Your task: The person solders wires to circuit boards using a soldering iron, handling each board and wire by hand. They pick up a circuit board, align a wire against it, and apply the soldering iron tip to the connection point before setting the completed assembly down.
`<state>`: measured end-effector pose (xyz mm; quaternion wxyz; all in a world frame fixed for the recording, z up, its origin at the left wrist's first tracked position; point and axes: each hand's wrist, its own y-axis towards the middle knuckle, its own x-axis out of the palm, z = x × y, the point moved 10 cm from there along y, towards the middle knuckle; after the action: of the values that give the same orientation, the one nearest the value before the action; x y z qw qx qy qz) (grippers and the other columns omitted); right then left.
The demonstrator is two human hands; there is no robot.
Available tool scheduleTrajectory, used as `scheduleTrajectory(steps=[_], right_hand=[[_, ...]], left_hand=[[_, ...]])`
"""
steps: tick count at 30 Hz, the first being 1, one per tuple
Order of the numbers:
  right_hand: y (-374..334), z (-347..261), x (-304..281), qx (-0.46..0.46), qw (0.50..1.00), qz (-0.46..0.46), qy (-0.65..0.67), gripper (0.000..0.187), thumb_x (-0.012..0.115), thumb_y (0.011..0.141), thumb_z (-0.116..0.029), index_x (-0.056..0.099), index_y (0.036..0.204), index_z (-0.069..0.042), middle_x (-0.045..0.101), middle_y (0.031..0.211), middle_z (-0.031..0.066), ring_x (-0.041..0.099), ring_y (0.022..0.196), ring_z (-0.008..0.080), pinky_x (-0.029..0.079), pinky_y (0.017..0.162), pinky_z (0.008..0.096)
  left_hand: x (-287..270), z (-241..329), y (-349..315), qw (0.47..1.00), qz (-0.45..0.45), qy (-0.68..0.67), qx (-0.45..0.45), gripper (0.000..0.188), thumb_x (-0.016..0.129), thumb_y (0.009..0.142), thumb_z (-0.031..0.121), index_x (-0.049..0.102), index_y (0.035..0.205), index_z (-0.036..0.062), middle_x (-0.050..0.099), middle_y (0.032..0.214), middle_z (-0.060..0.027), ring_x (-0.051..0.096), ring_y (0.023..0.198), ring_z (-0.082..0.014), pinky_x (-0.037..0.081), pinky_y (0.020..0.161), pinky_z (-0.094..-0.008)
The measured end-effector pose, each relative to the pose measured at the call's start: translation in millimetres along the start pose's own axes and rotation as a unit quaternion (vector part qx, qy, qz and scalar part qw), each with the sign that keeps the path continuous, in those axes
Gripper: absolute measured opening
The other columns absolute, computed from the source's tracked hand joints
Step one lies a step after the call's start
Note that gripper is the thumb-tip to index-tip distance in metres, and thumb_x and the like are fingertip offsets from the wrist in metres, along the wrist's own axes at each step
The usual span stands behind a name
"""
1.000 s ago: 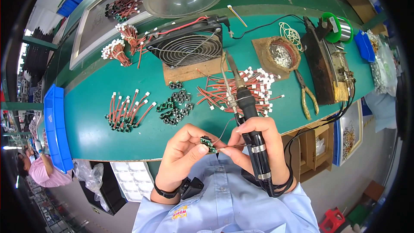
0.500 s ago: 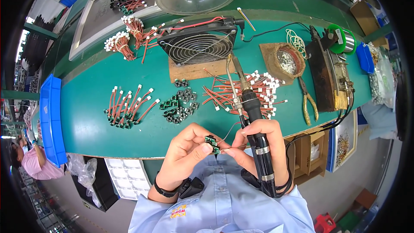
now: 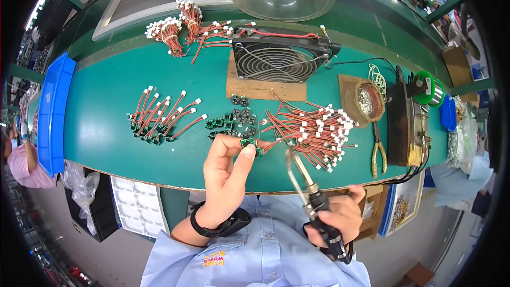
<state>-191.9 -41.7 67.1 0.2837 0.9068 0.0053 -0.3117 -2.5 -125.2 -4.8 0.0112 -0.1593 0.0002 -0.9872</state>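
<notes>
Between the thumb and fingers of my left hand is a small green circuit board, held above the table's near edge. Red-and-dark wires run from beside the board toward the pile of cables; whether they are joined to it I cannot tell. My right hand, slightly blurred, is closed round the black handle of a soldering iron, its metal tip and thin side tube angled up and leftward, close to the cables. Just beyond the board lie loose black-and-green parts and a spread of white-plugged cables.
Finished-looking boards with cables lie left, beside a blue tray. A black fan stands at the back. Rightward are a solder-scrap bowl, pliers, a solder spool and a dark metal box.
My right hand has moved away from the board, down and right, and the soldering iron's tip has dropped toward me. My left hand has moved slightly forward with the board. The view has shifted.
</notes>
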Motion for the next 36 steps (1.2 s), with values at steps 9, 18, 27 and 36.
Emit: scheduleTrajectory(steps=[9,18,27,36], right_hand=[[4.0,-3.8,22.3,0.002,0.998,-0.056,0.041,0.035,0.079,0.058,-0.018,0.065,0.090,-0.018,0.061,0.068,-0.0019,0.060,0.067,0.0128,0.033,0.088,0.0365],[4.6,-2.7,23.5,0.009,0.997,-0.057,0.047,0.035,0.079,0.058,-0.018,0.064,0.091,-0.019,0.061,0.068,-0.0023,0.061,0.067,0.0127,0.033,0.088,0.0364],[3.0,-0.3,22.6,0.011,0.997,-0.057,0.054,0.036,0.079,0.060,-0.018,0.064,0.093,-0.019,0.062,0.068,-0.0026,0.060,0.067,0.0126,0.033,0.089,0.0371],[2.5,1.6,21.7,0.007,0.996,-0.045,0.071,0.036,0.078,0.060,-0.018,0.064,0.093,-0.019,0.062,0.068,-0.0028,0.060,0.067,0.0125,0.033,0.088,0.0372]], left_hand=[[-0.6,2.2,-2.8,0.997,0.009,0.063,0.032,0.004,0.047,0.092,0.004,0.045,0.094,0.0014,0.063,0.095,-0.0143,0.060,0.088,-0.0156,0.045,0.082,-0.0285],[-1.8,0.3,-4.5,0.995,0.004,0.096,0.034,0.005,0.046,0.092,0.004,0.044,0.094,0.0013,0.063,0.096,-0.0146,0.060,0.089,-0.0161,0.045,0.083,-0.0289],[0.2,3.0,-4.8,0.992,-0.002,0.118,0.046,0.005,0.046,0.092,0.004,0.044,0.095,0.0015,0.063,0.097,-0.0147,0.059,0.090,-0.0151,0.044,0.082,-0.0279],[1.0,4.5,-6.4,0.982,-0.018,0.177,0.058,0.005,0.046,0.092,0.005,0.043,0.094,0.0018,0.064,0.098,-0.0150,0.059,0.090,-0.0150,0.044,0.082,-0.0276]])
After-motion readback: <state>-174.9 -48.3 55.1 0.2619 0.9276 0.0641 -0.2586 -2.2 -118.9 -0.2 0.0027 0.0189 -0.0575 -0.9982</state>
